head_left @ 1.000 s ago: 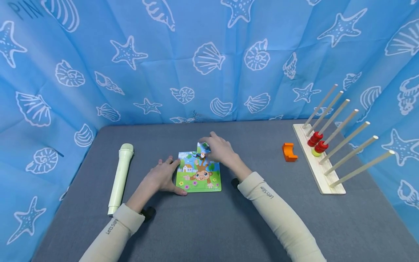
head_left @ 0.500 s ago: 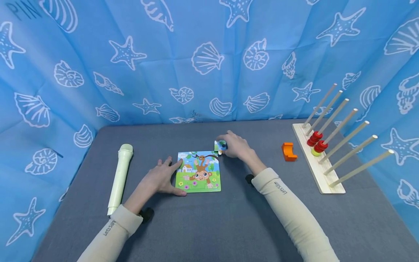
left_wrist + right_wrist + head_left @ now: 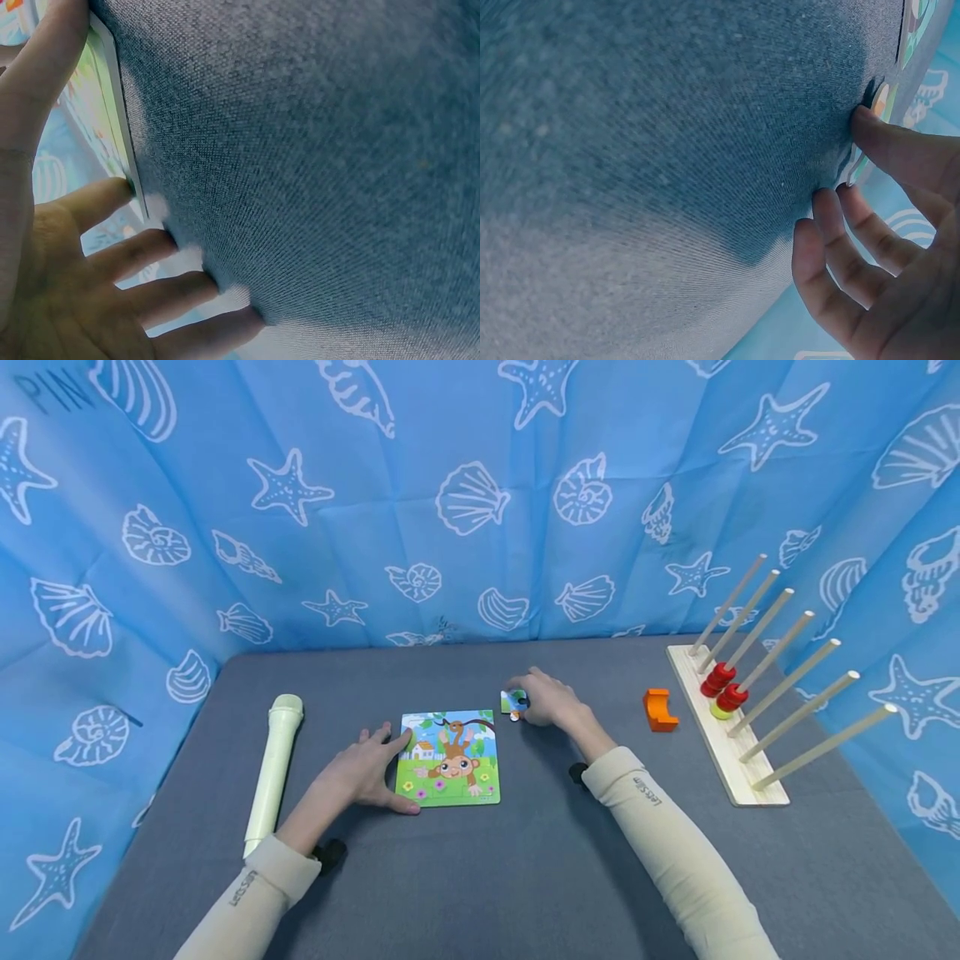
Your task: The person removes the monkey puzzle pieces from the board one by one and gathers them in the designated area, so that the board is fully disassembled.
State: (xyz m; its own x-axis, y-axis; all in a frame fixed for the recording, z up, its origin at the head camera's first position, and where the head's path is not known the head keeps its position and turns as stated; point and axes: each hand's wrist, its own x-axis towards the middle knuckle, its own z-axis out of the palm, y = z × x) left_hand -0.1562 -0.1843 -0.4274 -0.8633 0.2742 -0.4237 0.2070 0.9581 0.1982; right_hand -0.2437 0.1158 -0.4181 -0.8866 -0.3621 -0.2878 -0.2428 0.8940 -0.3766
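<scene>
A square jigsaw puzzle (image 3: 457,777) with a cartoon monkey hanging from a branch lies flat on the grey table. My left hand (image 3: 367,768) rests at its left side, fingers spread and fairly straight, thumb at the lower left corner and index finger at the upper left edge. In the left wrist view, the puzzle's rim (image 3: 112,97) lies between thumb and index finger. To the right of the puzzle's upper corner, my right hand (image 3: 551,700) pinches a small puzzle piece (image 3: 513,702), apart from the puzzle. The hand partly hides this piece.
A pale green toy microphone (image 3: 273,768) lies at the left. Over on the right are an orange curved block (image 3: 660,710) and a wooden peg board (image 3: 731,735) with red and yellow-green rings (image 3: 727,697). A blue patterned curtain (image 3: 450,527) borders the table.
My right hand has carried the puzzle piece from above the puzzle's top right part to the right, beside the puzzle. The left hand has stayed at the puzzle's left edge.
</scene>
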